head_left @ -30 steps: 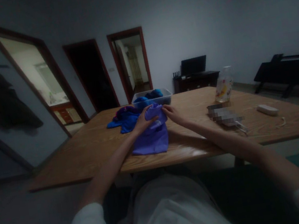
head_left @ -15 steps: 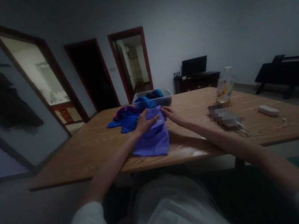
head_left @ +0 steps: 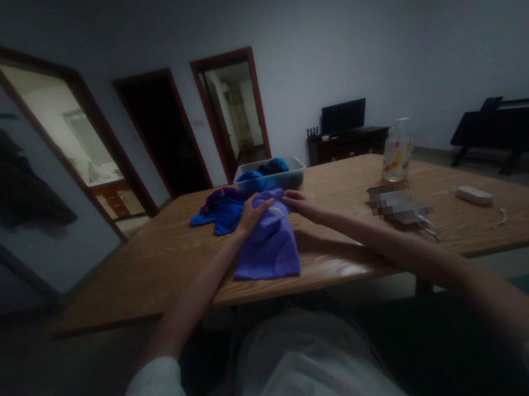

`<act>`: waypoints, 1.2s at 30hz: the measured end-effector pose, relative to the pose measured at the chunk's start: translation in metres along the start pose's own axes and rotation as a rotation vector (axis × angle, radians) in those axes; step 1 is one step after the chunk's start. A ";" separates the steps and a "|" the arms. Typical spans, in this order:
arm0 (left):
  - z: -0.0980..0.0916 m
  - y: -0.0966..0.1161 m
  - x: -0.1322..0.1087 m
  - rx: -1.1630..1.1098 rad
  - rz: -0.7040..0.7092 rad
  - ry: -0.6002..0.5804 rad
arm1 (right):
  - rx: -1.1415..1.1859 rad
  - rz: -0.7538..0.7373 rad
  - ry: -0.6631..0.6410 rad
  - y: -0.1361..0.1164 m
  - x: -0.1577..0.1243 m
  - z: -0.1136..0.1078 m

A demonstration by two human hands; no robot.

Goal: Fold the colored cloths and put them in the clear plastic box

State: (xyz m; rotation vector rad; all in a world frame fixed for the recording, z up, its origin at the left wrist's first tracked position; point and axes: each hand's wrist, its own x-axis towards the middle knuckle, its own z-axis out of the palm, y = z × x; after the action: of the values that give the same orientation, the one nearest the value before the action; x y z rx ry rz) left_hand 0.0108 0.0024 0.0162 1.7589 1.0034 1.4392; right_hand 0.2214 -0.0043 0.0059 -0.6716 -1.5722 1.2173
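A purple piece of clothing lies near the front of the table, its lower part flat on the wood. My left hand grips its upper left edge, thumb on top. At the upper right edge, my right hand pinches the same cloth. Between the hands the fabric is bunched and folded, with a small pale mark on it. Bright blue clothing with a dark purple and pink part sits crumpled just left of my left hand.
Behind my hands stands a clear plastic bin holding blue and dark cloth. On the table's right are a patterned clear jug, a blurred-out item and a white device with a cord. The wooden table ends close to my body.
The top of the purple clothing has been lowered and flattened slightly, and its pale mark shows more. My hands have shifted a little, keeping hold of it.
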 end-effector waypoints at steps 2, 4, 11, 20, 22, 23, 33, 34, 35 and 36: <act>0.000 0.002 -0.001 -0.011 0.003 -0.044 | 0.083 0.033 -0.009 0.004 0.000 0.003; 0.000 0.004 -0.004 -0.001 0.038 -0.079 | 0.141 0.063 0.009 0.008 -0.001 0.006; 0.004 0.026 -0.019 0.069 0.250 -0.184 | 0.180 0.238 0.065 0.013 -0.003 0.012; 0.011 0.028 -0.029 0.395 0.522 -0.116 | 0.267 0.324 -0.037 0.016 -0.006 0.024; 0.009 0.027 -0.028 0.417 0.564 -0.133 | 0.237 0.300 -0.029 0.015 -0.006 0.024; 0.008 0.028 -0.027 0.423 0.589 -0.165 | 0.213 0.283 -0.018 0.014 -0.006 0.023; -0.003 0.022 -0.020 0.522 0.654 -0.442 | -0.081 0.115 0.099 0.021 0.010 -0.018; -0.002 0.021 -0.020 0.528 0.643 -0.432 | -0.124 0.094 0.103 0.022 0.012 -0.019; -0.002 0.019 -0.019 0.534 0.625 -0.407 | -0.163 0.074 0.103 0.021 0.013 -0.019; -0.002 0.017 -0.018 0.543 0.599 -0.363 | -0.194 0.056 0.098 0.019 0.013 -0.018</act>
State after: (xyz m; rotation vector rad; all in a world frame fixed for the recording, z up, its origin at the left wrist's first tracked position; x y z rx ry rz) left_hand 0.0101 -0.0221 0.0222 2.7768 0.7383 1.1468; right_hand 0.2311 0.0201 -0.0073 -0.8920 -1.6108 1.0635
